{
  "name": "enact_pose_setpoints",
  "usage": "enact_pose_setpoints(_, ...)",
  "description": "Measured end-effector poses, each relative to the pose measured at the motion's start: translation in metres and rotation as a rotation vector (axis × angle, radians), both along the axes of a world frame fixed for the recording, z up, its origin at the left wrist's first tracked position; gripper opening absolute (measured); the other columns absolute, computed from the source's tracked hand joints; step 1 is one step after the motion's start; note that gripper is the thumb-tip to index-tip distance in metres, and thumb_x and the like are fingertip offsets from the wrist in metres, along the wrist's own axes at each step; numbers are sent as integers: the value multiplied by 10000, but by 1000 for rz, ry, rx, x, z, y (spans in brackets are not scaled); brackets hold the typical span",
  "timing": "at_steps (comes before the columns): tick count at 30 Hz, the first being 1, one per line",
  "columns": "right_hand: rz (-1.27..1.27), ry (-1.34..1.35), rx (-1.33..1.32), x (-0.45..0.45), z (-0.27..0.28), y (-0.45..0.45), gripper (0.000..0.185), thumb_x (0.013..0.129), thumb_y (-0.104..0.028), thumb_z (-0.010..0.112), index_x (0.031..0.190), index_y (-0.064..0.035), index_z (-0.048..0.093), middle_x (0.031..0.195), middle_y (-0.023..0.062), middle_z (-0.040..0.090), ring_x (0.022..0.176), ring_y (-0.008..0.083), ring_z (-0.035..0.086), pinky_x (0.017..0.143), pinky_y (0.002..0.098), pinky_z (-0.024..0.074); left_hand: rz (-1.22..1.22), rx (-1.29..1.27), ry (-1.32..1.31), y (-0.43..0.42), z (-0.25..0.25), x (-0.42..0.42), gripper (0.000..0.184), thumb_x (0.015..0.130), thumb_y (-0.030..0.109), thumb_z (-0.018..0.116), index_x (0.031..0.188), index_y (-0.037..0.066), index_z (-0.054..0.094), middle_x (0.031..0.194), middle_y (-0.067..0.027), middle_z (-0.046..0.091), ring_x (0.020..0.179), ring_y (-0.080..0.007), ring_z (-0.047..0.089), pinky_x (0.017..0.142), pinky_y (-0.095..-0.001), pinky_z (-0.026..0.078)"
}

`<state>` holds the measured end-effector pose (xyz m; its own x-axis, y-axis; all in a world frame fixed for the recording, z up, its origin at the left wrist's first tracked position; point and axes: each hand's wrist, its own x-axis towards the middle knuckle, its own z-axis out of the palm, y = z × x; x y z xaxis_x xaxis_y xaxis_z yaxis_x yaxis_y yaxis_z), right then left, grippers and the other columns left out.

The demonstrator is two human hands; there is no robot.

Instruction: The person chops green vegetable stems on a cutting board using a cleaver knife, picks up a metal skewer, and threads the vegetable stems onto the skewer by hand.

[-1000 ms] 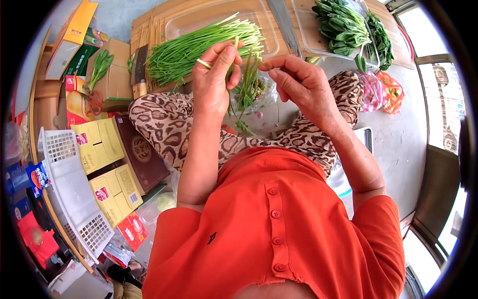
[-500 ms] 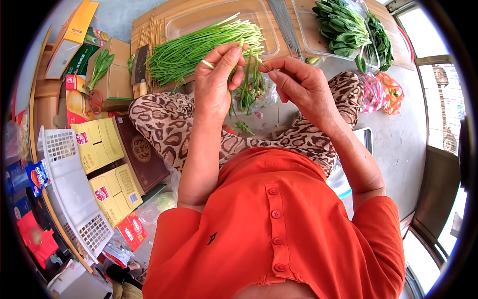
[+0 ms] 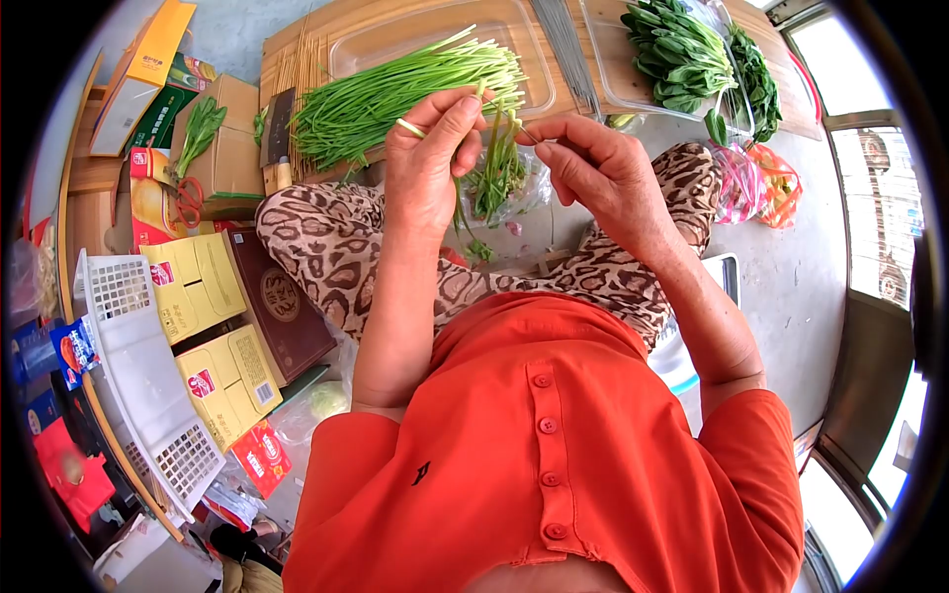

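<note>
My left hand [image 3: 432, 148] is closed around green chive stalks [image 3: 481, 89], their pale ends above the thumb and their leaves hanging below. A pale stem end [image 3: 411, 127] pokes out by the fingers. Opposite it, my right hand [image 3: 593, 163] pinches a thin skewer [image 3: 524, 131], which points toward the left hand. More chive stalks [image 3: 502, 124] hang between the hands at the skewer's tip; whether they are pierced I cannot make out. Beyond the hands lies a large pile of chives [image 3: 395, 104]. Trimmed greens [image 3: 491, 193] sit low on a clear plastic bag.
A cleaver [image 3: 279, 128] and bamboo skewers [image 3: 289, 71] lie left on the wooden board [image 3: 314, 38]. Metal skewers [image 3: 565, 49] are behind, with leafy greens [image 3: 682, 59] at right. Red scissors [image 3: 189, 203], cartons [image 3: 198, 287] and a white basket [image 3: 148, 366] stand left.
The chive stalks between the hands now hang more to the right, near the skewer. The dangling leaf tips have shifted slightly; both hands stay almost in place.
</note>
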<state>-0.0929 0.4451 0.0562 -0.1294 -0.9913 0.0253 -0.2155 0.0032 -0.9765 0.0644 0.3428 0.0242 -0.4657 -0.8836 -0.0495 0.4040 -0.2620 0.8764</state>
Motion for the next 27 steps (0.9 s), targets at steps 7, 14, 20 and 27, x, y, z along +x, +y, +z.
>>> enact_pose_setpoints(7, 10, 6, 18, -2, -2, 2, 169, 936, -110, 567, 1060, -22, 640, 604, 2, 522, 553, 63, 489, 512, 238, 413, -52, -20, -14, -5, -2, 5, 159, 864, 118, 680, 973, 1, 687, 766, -4, 624, 532, -34, 420, 452, -178, 286)
enact_pose_setpoints(14, 39, -15, 21, -3, -1, 6, 184, 963, -98, 535, 1090, -17, 639, 639, -46, 471, 565, 30, 415, 511, 185, 335, -114, -3, -21, -8, -1, 10, 157, 856, 120, 685, 964, 6, 688, 856, -42, 687, 536, -30, 417, 463, -173, 308)
enact_pose_setpoints(20, 35, -4, 34, -3, -2, 6, 190, 936, -119, 578, 1081, -18, 647, 605, -1, 524, 551, 60, 495, 516, 235, 428, -174, 8, -13, -11, -1, 12, 153, 847, 110, 694, 960, 8, 691, 893, -53, 706, 536, -27, 422, 467, -172, 322)
enact_pose_setpoints(27, 34, -67, 35, 1, 3, 2, 178, 943, -117, 560, 1059, -9, 641, 622, -4, 528, 563, 55, 490, 525, 223, 416, -206, -37, -66, -7, -3, 13, 166, 865, 100, 676, 988, -11, 673, 756, 8, 607, 553, -41, 418, 488, -191, 296)
